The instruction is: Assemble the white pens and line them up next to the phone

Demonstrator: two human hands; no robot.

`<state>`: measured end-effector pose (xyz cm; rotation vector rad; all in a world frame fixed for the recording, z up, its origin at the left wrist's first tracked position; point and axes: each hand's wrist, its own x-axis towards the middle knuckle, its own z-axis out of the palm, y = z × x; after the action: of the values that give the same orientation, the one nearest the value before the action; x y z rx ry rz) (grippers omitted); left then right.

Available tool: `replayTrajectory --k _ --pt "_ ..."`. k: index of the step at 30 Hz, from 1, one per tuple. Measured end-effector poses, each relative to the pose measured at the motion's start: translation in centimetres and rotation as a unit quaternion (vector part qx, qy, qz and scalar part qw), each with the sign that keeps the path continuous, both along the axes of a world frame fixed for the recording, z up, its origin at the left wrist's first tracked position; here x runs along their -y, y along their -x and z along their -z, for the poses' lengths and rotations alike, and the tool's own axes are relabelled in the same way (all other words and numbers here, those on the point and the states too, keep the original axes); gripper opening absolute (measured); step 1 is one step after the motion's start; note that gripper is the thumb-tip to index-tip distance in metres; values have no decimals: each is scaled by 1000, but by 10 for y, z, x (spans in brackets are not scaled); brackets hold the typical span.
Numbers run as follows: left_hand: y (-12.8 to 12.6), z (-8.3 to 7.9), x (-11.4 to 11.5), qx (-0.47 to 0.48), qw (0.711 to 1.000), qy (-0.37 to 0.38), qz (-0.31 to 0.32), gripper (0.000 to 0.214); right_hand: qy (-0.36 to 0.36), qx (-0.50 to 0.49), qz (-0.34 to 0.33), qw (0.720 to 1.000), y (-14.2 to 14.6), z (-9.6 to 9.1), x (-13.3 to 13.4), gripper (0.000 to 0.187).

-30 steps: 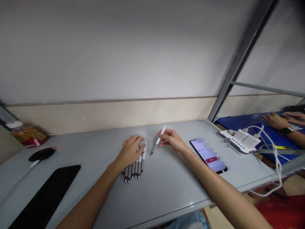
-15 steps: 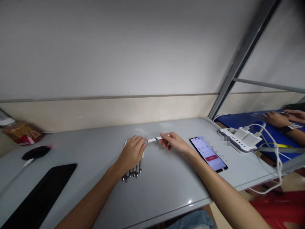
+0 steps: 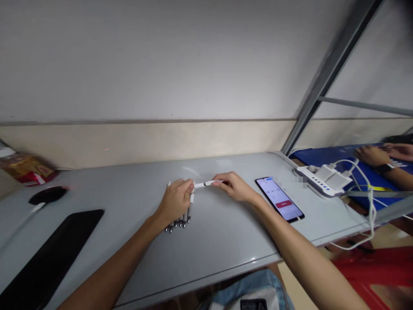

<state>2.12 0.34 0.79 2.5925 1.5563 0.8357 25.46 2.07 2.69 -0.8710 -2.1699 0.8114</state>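
Note:
A white pen (image 3: pixel 200 184) with a dark band lies level between my hands, just above the grey table. The fingers of my left hand (image 3: pixel 177 200) are closed round its left end. My right hand (image 3: pixel 234 186) pinches the other end, where a clip-like part shows near the fingertips. Beneath my left hand several similar pens (image 3: pixel 184 218) lie side by side on the table, their silver tips towards me. The upper parts of those pens are mostly hidden by the hand.
A lit phone (image 3: pixel 280 200) lies right of my right forearm, near a white power strip (image 3: pixel 318 183) with chargers and cables. At left are a black mat-like object (image 3: pixel 54 258), a black round puck (image 3: pixel 47 195) and a jar (image 3: pixel 27 168). Another person's hands (image 3: pixel 374 156) rest over a blue surface.
My right hand's grip on the pen has shifted, and more of the pen's right part shows at the fingers. My left hand stays over the row of pens. The camera view has tilted slightly.

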Motion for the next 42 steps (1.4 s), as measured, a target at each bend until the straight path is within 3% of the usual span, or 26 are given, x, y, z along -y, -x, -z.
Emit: replayTrajectory --k 2,5,13,19,25,27,33,36,42 --pt "1 2 -2 9 1000 14 3 28 -91 16 18 996 2 2 0 26" --pt "0 3 -2 -16 1000 17 0 28 -148 54 31 987 5 6 -1 29" --pt "-8 0 10 -68 997 24 34 22 -118 132 51 983 14 19 2 15" --pt "-11 1 10 -98 993 25 60 21 -155 156 -7 976 18 18 4 20" --pt "-15 4 9 -149 988 -16 34 26 -128 158 44 978 21 20 6 12" --pt "-15 6 8 -144 989 -11 28 24 -119 155 45 980 24 22 8 17" --pt "-12 7 7 -110 994 15 16 23 -182 167 42 968 29 24 8 22" --pt "-14 3 11 -97 994 34 33 25 -172 147 57 973 28 24 8 16" --pt "-17 1 13 -91 994 40 46 22 -161 140 82 974 28 23 11 22"
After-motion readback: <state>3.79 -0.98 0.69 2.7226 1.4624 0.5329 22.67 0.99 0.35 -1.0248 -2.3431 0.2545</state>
